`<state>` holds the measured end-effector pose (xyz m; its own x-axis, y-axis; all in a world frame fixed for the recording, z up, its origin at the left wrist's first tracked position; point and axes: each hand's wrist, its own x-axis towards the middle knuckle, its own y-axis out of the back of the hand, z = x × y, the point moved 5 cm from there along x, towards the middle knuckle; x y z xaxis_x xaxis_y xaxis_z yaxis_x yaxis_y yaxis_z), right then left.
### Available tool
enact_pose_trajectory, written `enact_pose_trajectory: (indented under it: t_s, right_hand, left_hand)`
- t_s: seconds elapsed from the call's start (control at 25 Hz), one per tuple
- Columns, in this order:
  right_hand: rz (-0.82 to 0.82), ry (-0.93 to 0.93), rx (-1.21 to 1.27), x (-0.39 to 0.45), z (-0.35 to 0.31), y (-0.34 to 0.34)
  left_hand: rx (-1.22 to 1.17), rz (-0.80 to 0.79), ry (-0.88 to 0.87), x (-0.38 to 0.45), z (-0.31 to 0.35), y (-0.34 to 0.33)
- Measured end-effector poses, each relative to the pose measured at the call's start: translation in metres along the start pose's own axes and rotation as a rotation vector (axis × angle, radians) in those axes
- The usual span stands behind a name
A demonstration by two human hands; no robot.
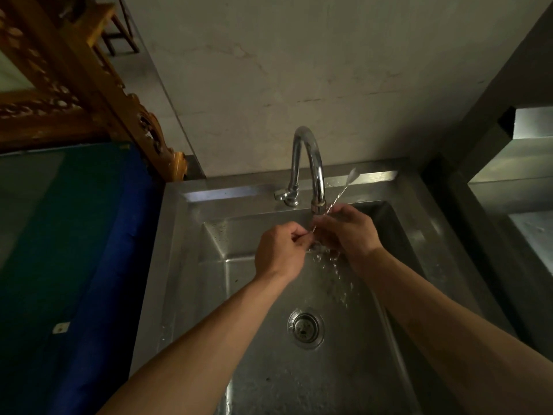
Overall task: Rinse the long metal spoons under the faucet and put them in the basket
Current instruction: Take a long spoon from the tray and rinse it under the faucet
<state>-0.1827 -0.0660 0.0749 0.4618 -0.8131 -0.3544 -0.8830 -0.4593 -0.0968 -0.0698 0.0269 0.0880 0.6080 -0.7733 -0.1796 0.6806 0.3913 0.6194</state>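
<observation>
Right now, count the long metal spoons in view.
1: a long thin metal spoon held under the curved chrome faucet by both hands, its end pointing up and right. Others may be hidden behind the hands.

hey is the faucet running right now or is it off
On. Water falls from the faucet spout over the long metal spoon and splashes into the sink.

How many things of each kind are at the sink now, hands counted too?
Hands: 2, left hand and right hand
Spoon: 1
Faucet: 1
Sink: 1
Drain: 1
Total: 6
</observation>
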Motion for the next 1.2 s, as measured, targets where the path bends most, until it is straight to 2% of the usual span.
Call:
enact_pose_trajectory:
  t_s: [0.08, 0.2, 0.28, 0.4, 0.52, 0.6, 0.76, 0.92, 1.2]
  right_hand:
    - [0.070, 0.016, -0.020, 0.003, -0.005, 0.008]
    - [-0.004, 0.030, 0.016, 0.002, -0.013, 0.008]
    - [-0.012, 0.021, 0.091, 0.002, -0.020, 0.012]
    - [0.115, -0.004, 0.159, 0.008, -0.023, 0.026]
    - [0.164, -0.011, 0.142, 0.013, -0.025, 0.033]
    - [0.168, -0.019, 0.158, 0.014, -0.026, 0.036]
    - [0.146, 0.010, 0.148, 0.013, -0.033, 0.041]
    - [0.219, 0.051, 0.191, 0.011, -0.048, 0.056]
    - [0.326, 0.072, 0.280, 0.010, -0.060, 0.077]
  left_hand:
    - [0.057, 0.001, -0.038, 0.004, 0.006, -0.002]
    - [0.179, 0.078, -0.106, 0.012, 0.014, 0.002]
    - [0.131, 0.075, -0.140, 0.017, 0.020, 0.001]
    - [0.044, 0.004, -0.195, 0.018, 0.019, -0.001]
    - [0.005, -0.031, -0.215, 0.018, 0.002, 0.005]
    - [-0.027, -0.057, -0.189, 0.017, -0.008, 0.008]
    - [-0.288, -0.136, -0.033, 0.013, -0.014, -0.001]
    - [-0.259, -0.082, -0.008, 0.017, 0.000, -0.008]
    - [-0.373, -0.149, 0.018, 0.022, 0.015, -0.008]
